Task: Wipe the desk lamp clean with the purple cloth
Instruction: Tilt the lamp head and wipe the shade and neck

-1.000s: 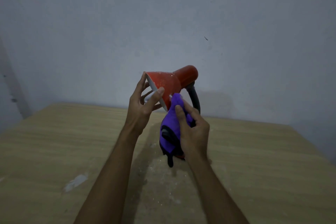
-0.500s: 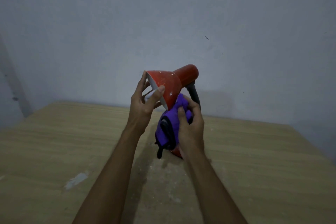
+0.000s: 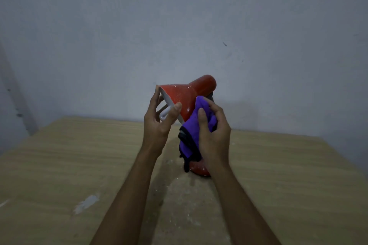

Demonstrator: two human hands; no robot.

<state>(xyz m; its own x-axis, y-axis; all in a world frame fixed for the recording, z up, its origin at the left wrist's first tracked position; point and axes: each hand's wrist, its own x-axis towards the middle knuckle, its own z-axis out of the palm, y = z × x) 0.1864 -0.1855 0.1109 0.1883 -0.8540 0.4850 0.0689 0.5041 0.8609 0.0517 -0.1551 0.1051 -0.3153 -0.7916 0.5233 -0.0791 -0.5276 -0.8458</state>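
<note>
Moved: purple cloth [image 3: 192,125] higher on desk lamp [image 3: 185,95] shade.
Left hand [image 3: 159,123]: pinches rim [image 3: 169,100].
Right hand [image 3: 215,135]: grips cloth, wiping.
Next: speckled top.

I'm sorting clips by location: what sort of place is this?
Likely a bare room, perhaps a workroom: a plain grey wall, a dusty wooden table against it, and a red desk lamp wiped with a purple cloth.

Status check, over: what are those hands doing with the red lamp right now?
Left hand grips red lamp shade at rim. Right hand presses purple cloth against it. Nothing blocking.
</note>
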